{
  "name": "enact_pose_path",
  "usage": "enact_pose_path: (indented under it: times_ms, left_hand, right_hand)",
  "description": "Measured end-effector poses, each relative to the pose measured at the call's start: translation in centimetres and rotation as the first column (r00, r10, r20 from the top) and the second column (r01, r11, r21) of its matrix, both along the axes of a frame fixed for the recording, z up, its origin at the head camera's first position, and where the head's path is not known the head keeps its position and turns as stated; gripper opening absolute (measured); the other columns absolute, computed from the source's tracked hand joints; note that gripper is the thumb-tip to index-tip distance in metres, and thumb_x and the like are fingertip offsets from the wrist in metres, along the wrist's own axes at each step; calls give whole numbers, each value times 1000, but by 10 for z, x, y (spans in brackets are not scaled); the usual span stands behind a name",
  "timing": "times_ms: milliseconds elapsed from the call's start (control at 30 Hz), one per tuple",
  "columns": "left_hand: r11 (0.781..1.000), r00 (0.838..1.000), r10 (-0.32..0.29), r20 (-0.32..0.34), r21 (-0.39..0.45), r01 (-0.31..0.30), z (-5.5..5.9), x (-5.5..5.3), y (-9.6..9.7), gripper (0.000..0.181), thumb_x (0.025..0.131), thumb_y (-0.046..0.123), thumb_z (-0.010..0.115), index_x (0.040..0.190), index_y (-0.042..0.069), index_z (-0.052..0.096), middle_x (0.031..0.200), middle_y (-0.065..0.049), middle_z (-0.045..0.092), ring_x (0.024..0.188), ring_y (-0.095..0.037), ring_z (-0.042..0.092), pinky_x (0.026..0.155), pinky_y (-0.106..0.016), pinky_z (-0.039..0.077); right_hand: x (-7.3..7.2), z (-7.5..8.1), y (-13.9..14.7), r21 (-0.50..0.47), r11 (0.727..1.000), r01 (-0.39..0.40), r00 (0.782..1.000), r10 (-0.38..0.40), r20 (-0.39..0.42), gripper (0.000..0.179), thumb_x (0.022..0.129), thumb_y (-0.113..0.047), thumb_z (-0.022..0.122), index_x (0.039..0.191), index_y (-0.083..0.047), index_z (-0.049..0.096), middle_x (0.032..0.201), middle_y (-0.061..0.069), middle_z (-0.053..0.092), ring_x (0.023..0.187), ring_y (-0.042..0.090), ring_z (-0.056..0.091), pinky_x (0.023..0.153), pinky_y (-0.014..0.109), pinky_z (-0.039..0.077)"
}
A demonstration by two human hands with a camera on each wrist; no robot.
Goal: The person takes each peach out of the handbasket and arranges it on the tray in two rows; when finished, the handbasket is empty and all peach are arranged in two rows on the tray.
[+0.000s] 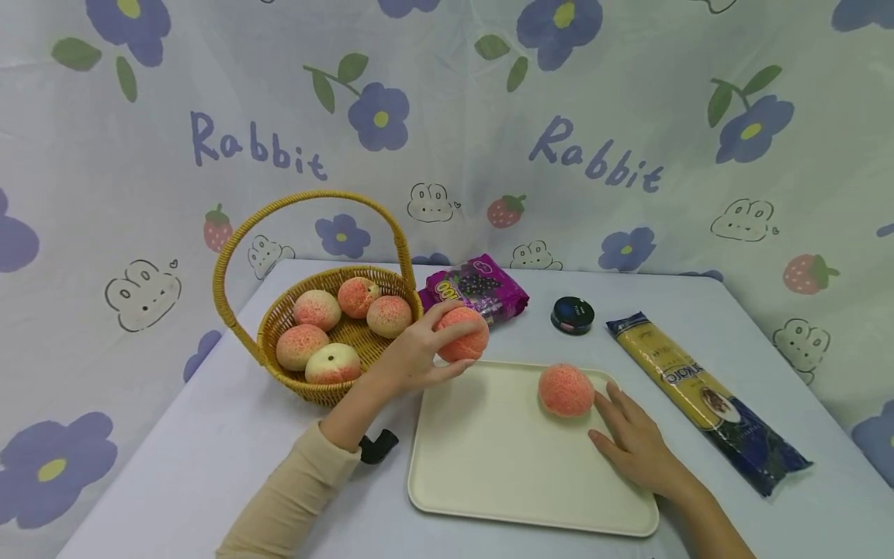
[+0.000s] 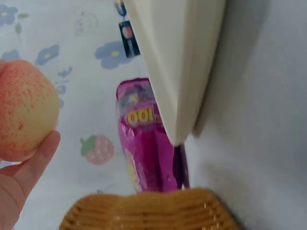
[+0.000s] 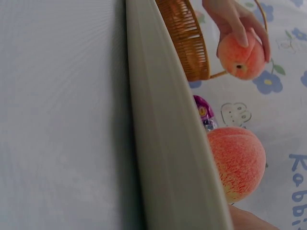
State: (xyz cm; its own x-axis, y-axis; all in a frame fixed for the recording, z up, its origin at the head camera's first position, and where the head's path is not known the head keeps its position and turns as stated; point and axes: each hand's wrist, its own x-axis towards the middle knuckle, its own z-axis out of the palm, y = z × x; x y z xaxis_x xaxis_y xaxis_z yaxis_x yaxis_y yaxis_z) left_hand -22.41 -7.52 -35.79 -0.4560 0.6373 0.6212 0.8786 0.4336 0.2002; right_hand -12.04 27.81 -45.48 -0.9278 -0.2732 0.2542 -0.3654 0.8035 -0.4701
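Observation:
My left hand [image 1: 417, 355] holds a pink peach [image 1: 464, 341] in the air, over the far left corner of a cream tray [image 1: 503, 466]. In the left wrist view, the thumb lies against that peach [image 2: 26, 110]. A second peach [image 1: 566, 390] sits on the tray near its far right corner. Close beside it, my right hand [image 1: 632, 441] rests at the tray's right edge with fingers extended; whether a fingertip touches the peach I cannot tell. Left of the tray stands a wicker basket [image 1: 317, 392] with several peaches [image 1: 302, 347] in it.
Behind the tray lies a purple snack bag [image 1: 482, 283], with a round black tin [image 1: 573, 314] to its right. A long pasta packet [image 1: 698, 396] lies right of the tray. The basket's tall handle [image 1: 307, 196] arches up. A small black object [image 1: 379, 447] shows beside my left wrist.

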Motion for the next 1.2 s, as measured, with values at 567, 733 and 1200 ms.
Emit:
enact_pose_path:
  times_ms: [567, 733, 1200]
  left_hand:
    - [974, 995, -4, 99, -225, 27, -13, 4, 28, 43, 82, 36, 66, 124, 31, 55, 135, -12, 40, 115, -25, 48, 83, -33, 49]
    - [964, 994, -4, 111, -265, 34, -10, 4, 33, 43, 83, 37, 65, 124, 33, 54, 136, -12, 39, 116, -25, 47, 83, -33, 48]
    - [958, 978, -79, 192, -257, 128, -9, 2, 49, 43, 84, 33, 64, 126, 27, 54, 133, -10, 40, 112, -22, 48, 87, -29, 45]
  right_hand:
    - [0, -4, -1, 3, 1000, 1, 1000, -1, -3, 57, 88, -27, 59, 137, -4, 39, 141, 29, 26, 125, 50, 24, 93, 65, 20]
    - [1, -2, 0, 11, 1000, 12, 1000, -12, 14, 57, 89, -29, 58, 137, -4, 39, 142, 28, 25, 126, 49, 23, 94, 65, 20]
    - [0, -1, 0, 4, 1000, 14, 1000, -14, 14, 56, 89, -29, 58, 136, -5, 40, 142, 28, 25, 126, 49, 23, 93, 65, 20]
